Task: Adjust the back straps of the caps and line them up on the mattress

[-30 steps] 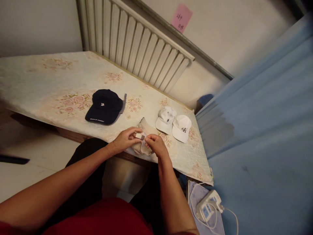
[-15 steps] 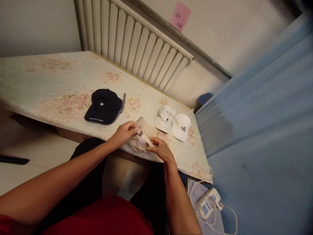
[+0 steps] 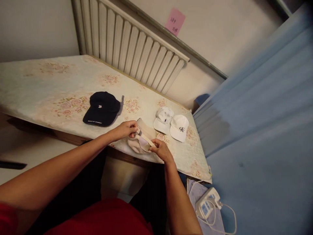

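A beige cap (image 3: 144, 138) lies upside down at the near edge of the floral-covered table (image 3: 61, 85). My left hand (image 3: 124, 129) pinches one end of its back strap. My right hand (image 3: 161, 150) pinches the other end, and the strap runs stretched between the two hands. A dark navy cap (image 3: 101, 108) rests to the left, farther back. Two white caps sit to the right: a crumpled one (image 3: 163, 119) and one with a black logo (image 3: 180, 127).
A white radiator (image 3: 129, 42) stands behind the table, with a pink note (image 3: 175, 21) on the wall above it. A blue curtain (image 3: 264, 124) fills the right side. On the floor at lower right lies a white device with a cable (image 3: 207, 205).
My hands have drawn apart: the right one slid down and right along the strap, pulling it out from the left hand. The view shifted slightly.
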`<act>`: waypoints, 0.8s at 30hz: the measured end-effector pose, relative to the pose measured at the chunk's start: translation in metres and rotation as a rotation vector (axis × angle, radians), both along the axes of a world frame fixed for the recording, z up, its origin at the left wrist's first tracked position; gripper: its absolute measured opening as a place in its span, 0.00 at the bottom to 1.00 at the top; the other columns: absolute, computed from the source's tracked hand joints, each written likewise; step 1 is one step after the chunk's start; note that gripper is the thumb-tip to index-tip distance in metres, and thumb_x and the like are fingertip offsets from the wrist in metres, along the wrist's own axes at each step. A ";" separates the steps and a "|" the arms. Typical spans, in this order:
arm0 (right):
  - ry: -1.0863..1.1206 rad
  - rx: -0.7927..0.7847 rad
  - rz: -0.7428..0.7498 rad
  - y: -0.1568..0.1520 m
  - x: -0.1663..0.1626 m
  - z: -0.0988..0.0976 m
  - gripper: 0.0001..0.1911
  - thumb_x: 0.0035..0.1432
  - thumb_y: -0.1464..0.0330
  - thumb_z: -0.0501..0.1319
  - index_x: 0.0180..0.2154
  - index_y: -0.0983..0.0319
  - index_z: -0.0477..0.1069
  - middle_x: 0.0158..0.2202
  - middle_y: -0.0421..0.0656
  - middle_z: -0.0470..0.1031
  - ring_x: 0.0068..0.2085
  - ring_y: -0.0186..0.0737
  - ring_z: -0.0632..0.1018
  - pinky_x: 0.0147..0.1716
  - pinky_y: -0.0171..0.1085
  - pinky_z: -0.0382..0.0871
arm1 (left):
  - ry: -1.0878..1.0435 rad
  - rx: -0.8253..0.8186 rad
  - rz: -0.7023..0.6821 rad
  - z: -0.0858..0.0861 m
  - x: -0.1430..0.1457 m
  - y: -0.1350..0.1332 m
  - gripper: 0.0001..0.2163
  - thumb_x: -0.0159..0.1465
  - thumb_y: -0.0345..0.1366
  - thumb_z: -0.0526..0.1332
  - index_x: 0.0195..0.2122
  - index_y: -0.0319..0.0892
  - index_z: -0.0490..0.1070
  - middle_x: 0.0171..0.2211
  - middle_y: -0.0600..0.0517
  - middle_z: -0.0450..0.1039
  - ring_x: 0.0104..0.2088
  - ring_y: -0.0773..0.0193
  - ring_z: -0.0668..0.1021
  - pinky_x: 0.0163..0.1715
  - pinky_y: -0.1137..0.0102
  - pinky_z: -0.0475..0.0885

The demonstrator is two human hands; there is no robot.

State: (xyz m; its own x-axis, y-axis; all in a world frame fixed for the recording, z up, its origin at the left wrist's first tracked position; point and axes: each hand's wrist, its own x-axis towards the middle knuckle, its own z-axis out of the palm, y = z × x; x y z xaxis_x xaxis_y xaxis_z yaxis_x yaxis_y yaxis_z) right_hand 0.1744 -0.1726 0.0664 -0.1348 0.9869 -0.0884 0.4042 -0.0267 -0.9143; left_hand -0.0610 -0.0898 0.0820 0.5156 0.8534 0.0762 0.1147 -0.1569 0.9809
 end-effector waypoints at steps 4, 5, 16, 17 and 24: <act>-0.038 0.091 -0.080 0.002 -0.018 0.004 0.13 0.48 0.66 0.64 0.39 0.59 0.75 0.28 0.36 0.73 0.31 0.37 0.73 0.33 0.35 0.67 | 0.045 0.003 -0.048 0.007 0.004 0.001 0.05 0.56 0.37 0.58 0.27 0.42 0.64 0.16 0.58 0.67 0.19 0.68 0.70 0.24 0.73 0.63; -0.064 0.147 -0.116 0.003 -0.024 0.006 0.13 0.48 0.65 0.64 0.39 0.59 0.75 0.28 0.36 0.73 0.32 0.38 0.73 0.34 0.36 0.67 | 0.058 0.009 -0.061 0.010 0.005 0.001 0.05 0.56 0.36 0.58 0.27 0.42 0.64 0.17 0.58 0.67 0.19 0.68 0.70 0.23 0.74 0.62; -0.274 0.492 -0.230 0.010 -0.065 0.009 0.07 0.56 0.65 0.62 0.37 0.59 0.74 0.35 0.42 0.77 0.38 0.42 0.75 0.42 0.39 0.66 | 0.123 0.040 -0.114 0.025 0.007 -0.001 0.04 0.55 0.35 0.58 0.25 0.42 0.65 0.16 0.56 0.69 0.20 0.67 0.72 0.24 0.73 0.64; -0.285 0.503 -0.228 0.010 -0.064 0.008 0.07 0.56 0.65 0.62 0.37 0.59 0.74 0.35 0.43 0.77 0.38 0.43 0.75 0.42 0.39 0.66 | 0.125 0.041 -0.111 0.025 0.006 0.000 0.04 0.55 0.35 0.58 0.25 0.42 0.66 0.16 0.56 0.70 0.21 0.66 0.72 0.24 0.73 0.64; -0.302 0.471 -0.241 0.009 -0.061 0.010 0.05 0.55 0.65 0.63 0.36 0.58 0.73 0.34 0.43 0.78 0.36 0.43 0.75 0.40 0.38 0.66 | 0.122 0.062 -0.058 0.031 0.005 -0.003 0.04 0.54 0.34 0.58 0.24 0.42 0.66 0.21 0.55 0.71 0.22 0.67 0.73 0.26 0.73 0.65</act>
State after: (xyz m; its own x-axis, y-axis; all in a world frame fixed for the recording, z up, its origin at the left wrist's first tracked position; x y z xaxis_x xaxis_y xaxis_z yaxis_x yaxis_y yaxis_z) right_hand 0.1132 -0.1631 0.0765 0.0602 0.9290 0.3652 0.6805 0.2295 -0.6959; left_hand -0.0555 -0.0923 0.1134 0.5728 0.8174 0.0618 0.2211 -0.2267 0.9485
